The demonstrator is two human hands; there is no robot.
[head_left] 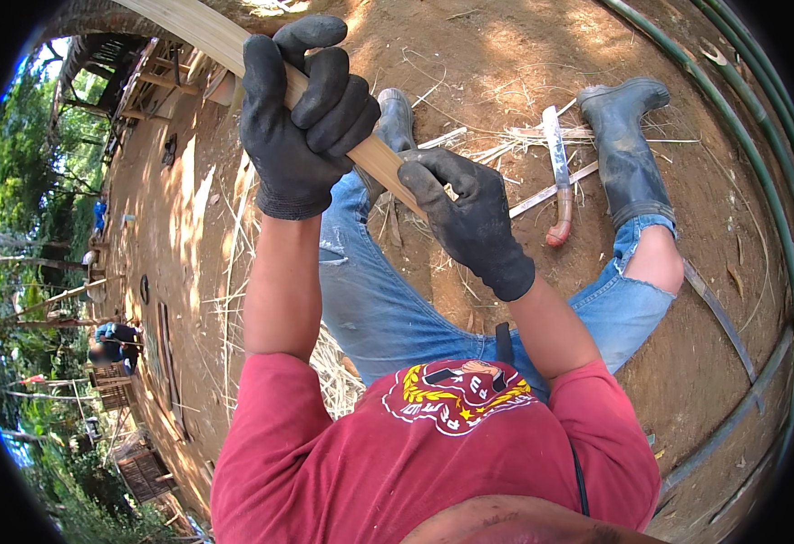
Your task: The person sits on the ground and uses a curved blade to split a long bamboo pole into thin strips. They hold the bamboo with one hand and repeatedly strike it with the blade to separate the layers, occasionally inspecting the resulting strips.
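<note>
While slanting from upper left down to lower right, being gripped in both gloves: pale bamboo strip [233, 45].

Left hand [302, 113] wrapping tight around the smooth flat strip; right hand [469, 218] pinching its lower end above denim knees. Lying beyond on dry brown dirt: shavings, long knife [558, 172], rubber boot [628, 145].

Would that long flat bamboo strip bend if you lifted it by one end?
Probably a little. The bamboo strip looks long, thin and flat, so its far end would likely sag or spring rather than flop. It seems light: the left hand and right hand hold it up easily. Its smooth face may be slippery; both hands wear gloves.
</note>
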